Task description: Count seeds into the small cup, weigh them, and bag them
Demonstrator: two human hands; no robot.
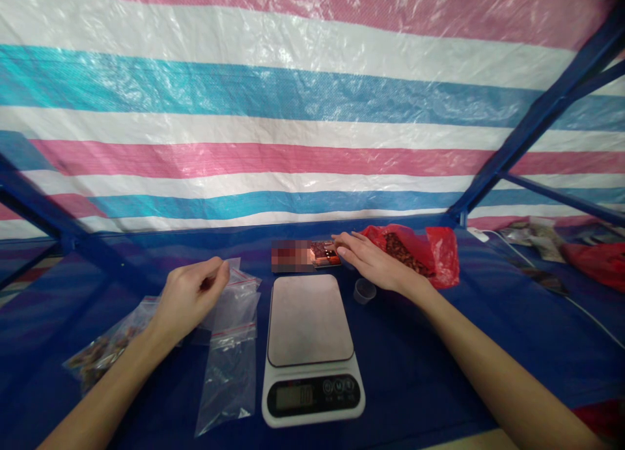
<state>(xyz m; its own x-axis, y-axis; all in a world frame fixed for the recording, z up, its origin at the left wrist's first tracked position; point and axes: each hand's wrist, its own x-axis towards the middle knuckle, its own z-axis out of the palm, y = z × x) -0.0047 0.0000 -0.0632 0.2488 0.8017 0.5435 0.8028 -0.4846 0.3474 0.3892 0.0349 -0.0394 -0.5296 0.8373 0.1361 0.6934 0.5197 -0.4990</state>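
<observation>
Nearest us sits a smooth rounded scale on the blue worktop, with crinkly clear zip bags at its nine o'clock. Our left hand pinches a bag's top edge. At one o'clock our right hand lies flat and open on a small packet, beside a red plastic bag.

The table has a blue cover — on it lie a white scale, clear zip bags, a small cup and a red bag.
</observation>
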